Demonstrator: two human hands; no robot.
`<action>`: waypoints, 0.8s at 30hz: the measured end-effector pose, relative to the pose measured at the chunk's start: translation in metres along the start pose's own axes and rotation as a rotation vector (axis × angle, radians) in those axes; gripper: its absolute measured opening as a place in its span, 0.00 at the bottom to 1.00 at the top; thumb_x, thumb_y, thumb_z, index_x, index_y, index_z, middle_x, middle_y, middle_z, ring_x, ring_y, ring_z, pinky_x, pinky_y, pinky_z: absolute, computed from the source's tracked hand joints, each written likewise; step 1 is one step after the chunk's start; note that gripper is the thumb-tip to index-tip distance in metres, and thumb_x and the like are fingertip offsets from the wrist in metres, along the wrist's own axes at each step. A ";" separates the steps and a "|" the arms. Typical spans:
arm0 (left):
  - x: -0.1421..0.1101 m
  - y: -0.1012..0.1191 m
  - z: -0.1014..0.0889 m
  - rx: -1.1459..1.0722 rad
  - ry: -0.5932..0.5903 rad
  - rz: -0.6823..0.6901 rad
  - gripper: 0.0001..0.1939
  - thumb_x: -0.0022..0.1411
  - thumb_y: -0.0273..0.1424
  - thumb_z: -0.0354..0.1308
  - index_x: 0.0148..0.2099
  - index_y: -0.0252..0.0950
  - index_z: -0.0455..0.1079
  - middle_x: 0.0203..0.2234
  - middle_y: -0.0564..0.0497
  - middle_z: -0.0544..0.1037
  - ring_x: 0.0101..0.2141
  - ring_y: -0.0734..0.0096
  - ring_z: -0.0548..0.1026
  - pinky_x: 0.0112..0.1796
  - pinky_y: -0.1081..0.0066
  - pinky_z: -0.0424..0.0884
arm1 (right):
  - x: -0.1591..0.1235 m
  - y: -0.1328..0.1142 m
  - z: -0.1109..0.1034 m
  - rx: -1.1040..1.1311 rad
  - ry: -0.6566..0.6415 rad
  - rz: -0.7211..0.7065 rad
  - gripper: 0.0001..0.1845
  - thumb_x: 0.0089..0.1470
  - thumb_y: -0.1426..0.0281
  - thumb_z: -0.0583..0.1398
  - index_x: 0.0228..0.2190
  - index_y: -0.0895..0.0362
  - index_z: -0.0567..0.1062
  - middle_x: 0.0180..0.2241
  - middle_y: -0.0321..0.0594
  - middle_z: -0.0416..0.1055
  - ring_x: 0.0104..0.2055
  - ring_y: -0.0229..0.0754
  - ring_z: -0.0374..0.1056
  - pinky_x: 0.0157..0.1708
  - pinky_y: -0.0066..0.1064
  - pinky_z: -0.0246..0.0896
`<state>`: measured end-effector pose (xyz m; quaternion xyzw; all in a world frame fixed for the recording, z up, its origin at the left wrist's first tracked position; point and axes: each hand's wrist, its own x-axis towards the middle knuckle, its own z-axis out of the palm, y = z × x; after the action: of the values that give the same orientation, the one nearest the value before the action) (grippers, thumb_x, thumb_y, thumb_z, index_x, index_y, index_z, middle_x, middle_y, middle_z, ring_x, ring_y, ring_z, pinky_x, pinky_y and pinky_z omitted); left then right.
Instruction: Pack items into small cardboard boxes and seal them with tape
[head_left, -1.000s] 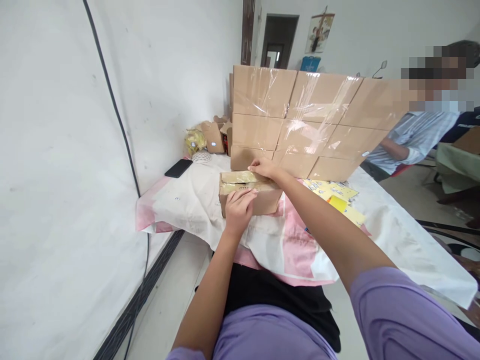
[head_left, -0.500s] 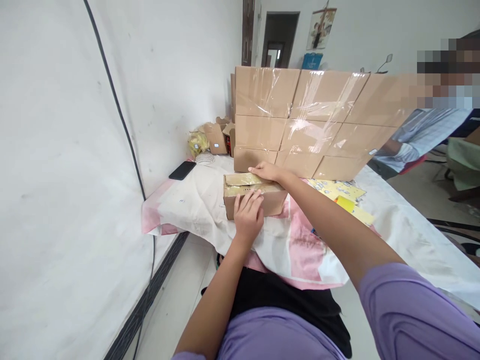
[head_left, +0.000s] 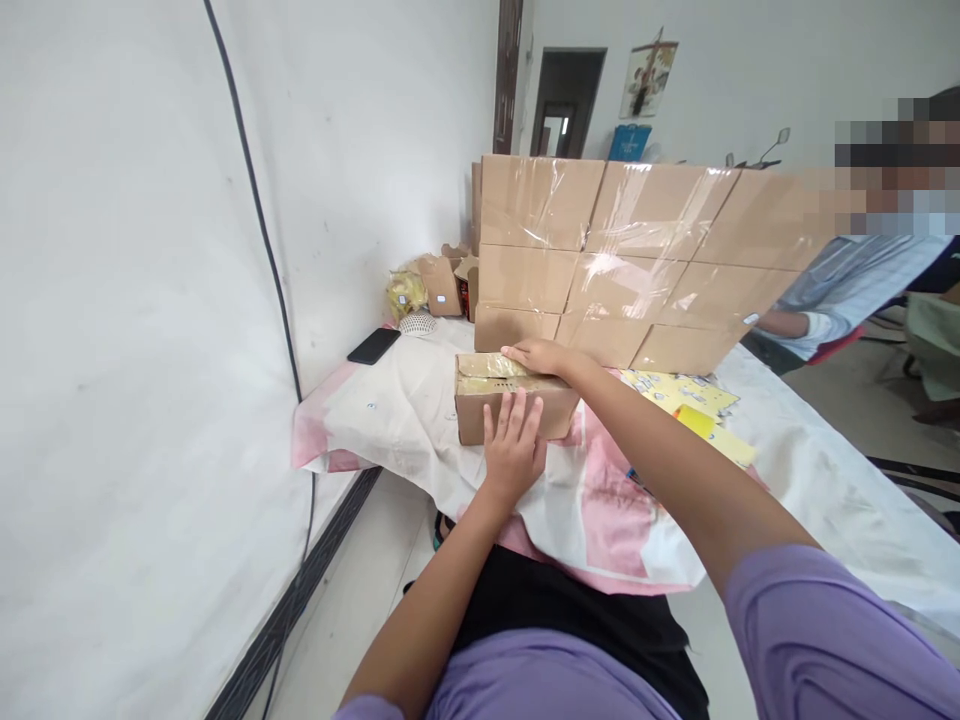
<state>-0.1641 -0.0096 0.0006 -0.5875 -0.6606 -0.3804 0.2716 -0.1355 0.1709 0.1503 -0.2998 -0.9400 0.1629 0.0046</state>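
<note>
A small brown cardboard box (head_left: 474, 420) with shiny tape across its top lies on the cloth-covered table, in front of my body. My left hand (head_left: 516, 445) lies against the front face of the box, fingers stretched and spread upward to its top edge. Over the far top edge, my right hand (head_left: 536, 356) holds the box, its fingers together and pointing left. The right thumb and the far side of the box are hidden.
Behind the box rises a wrapped stack of cartons (head_left: 529, 275). A phone (head_left: 373, 346), a white perforated object (head_left: 418, 324) and opened small boxes (head_left: 439, 285) lie to the left. Yellow sheets (head_left: 682, 395) and a yellow roll (head_left: 695, 421) lie right. Another person (head_left: 832, 290) is beyond.
My left hand has slid slightly down and right on the front face, its fingers spreading wider. My right hand stays at the far top edge. The whole view has shifted a little.
</note>
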 end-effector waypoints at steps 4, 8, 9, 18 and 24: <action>0.010 0.005 0.005 0.024 -0.054 -0.045 0.35 0.67 0.30 0.52 0.74 0.34 0.53 0.71 0.41 0.57 0.72 0.51 0.51 0.70 0.43 0.37 | 0.000 0.002 0.002 -0.007 0.036 -0.011 0.34 0.69 0.46 0.45 0.43 0.56 0.81 0.52 0.50 0.77 0.51 0.53 0.73 0.50 0.35 0.62; -0.006 0.005 0.007 0.024 -0.159 -0.076 0.36 0.66 0.29 0.52 0.74 0.33 0.51 0.72 0.41 0.54 0.72 0.51 0.50 0.69 0.42 0.44 | 0.003 0.000 0.006 0.011 0.126 -0.004 0.27 0.69 0.51 0.50 0.41 0.56 0.80 0.51 0.50 0.78 0.51 0.52 0.72 0.50 0.34 0.61; -0.010 0.004 0.005 0.019 -0.188 -0.084 0.37 0.66 0.29 0.52 0.74 0.33 0.50 0.72 0.41 0.54 0.72 0.51 0.50 0.69 0.41 0.45 | 0.005 0.000 0.007 0.020 0.154 0.002 0.25 0.69 0.54 0.51 0.41 0.57 0.80 0.50 0.51 0.78 0.51 0.51 0.72 0.50 0.34 0.61; -0.014 -0.010 -0.005 -0.123 -0.085 -0.233 0.35 0.64 0.27 0.54 0.72 0.30 0.55 0.71 0.33 0.54 0.72 0.47 0.47 0.66 0.44 0.56 | -0.025 0.063 -0.026 0.172 0.451 0.175 0.12 0.61 0.72 0.59 0.43 0.60 0.80 0.45 0.45 0.80 0.44 0.43 0.74 0.48 0.31 0.66; 0.021 -0.083 -0.032 -0.169 0.283 -0.449 0.39 0.65 0.37 0.60 0.71 0.27 0.53 0.69 0.23 0.53 0.70 0.40 0.52 0.65 0.40 0.53 | -0.128 0.183 -0.051 0.165 0.590 0.522 0.11 0.55 0.68 0.61 0.34 0.60 0.81 0.34 0.49 0.80 0.36 0.48 0.75 0.37 0.36 0.69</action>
<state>-0.2515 -0.0254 0.0205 -0.3881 -0.6957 -0.5632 0.2198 0.0782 0.2543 0.1530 -0.5613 -0.7742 0.1403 0.2569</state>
